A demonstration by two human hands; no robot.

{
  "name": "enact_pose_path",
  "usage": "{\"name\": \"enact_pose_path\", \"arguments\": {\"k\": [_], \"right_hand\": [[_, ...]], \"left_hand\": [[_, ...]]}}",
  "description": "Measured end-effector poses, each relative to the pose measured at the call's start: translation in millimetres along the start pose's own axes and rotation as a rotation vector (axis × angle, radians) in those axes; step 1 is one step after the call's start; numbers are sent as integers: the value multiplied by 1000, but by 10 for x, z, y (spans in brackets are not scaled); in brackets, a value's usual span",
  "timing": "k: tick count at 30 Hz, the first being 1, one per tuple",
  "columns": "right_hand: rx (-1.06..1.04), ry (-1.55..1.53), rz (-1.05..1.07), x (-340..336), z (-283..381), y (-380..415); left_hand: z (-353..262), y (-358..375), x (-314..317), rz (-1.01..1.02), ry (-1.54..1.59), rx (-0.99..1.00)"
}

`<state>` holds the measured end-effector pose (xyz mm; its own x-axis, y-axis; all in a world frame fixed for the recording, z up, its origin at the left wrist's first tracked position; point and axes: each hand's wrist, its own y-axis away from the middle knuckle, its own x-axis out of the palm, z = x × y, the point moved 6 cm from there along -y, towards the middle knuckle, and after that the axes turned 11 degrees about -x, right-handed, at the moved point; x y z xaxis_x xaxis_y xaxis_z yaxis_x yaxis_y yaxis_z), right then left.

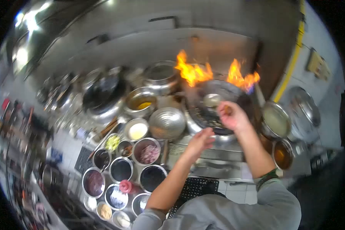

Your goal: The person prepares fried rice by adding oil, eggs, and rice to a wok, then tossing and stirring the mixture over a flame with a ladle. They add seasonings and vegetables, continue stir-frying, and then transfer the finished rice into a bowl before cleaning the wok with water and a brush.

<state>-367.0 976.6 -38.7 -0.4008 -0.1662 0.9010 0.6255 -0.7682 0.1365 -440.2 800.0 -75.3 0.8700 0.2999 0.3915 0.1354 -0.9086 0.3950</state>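
Observation:
My right hand (233, 115) is closed round the handle of a ladle, its brown end showing at the fist. The ladle's round metal bowl (212, 100) is over the dark wok (203, 115), just left of that hand. Small pale bits lie in the bottom of the wok, blurred. Tall orange flames (193, 73) rise behind the wok's far rim on both sides. My left hand (200, 144) hovers by the near left edge of the wok, fingers stretched out and somewhat smeared, with nothing visible in them.
Left of the wok sit a ridged metal lid (167, 123), a pot with yellow liquid (141, 100) and several ingredient bowls, one with chopped pink pieces (148, 153). A red-capped bottle (125, 186) stands among them. At right are a pot of pale liquid (276, 120) and another of brown liquid (282, 155).

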Motion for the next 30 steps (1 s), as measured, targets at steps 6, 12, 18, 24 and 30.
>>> {"name": "enact_pose_path", "arguments": {"k": [6, 12, 18, 24, 30], "right_hand": [[39, 1474, 403, -626, 413, 1259], [85, 2380, -252, -2492, 1037, 2039], [129, 1293, -374, -2895, 1241, 2159], [-191, 517, -197, -1509, 1554, 2369], [-786, 1931, 190, -778, 1489, 598]], "left_hand": [[-39, -730, 517, 318, 438, -166], [-225, -714, 132, 107, 197, -241], [-767, -711, -481, -168, -1489, -114], [-1241, -718, -386, -305, -1857, 128], [-1281, -675, -110, -301, -1985, 66]]}}
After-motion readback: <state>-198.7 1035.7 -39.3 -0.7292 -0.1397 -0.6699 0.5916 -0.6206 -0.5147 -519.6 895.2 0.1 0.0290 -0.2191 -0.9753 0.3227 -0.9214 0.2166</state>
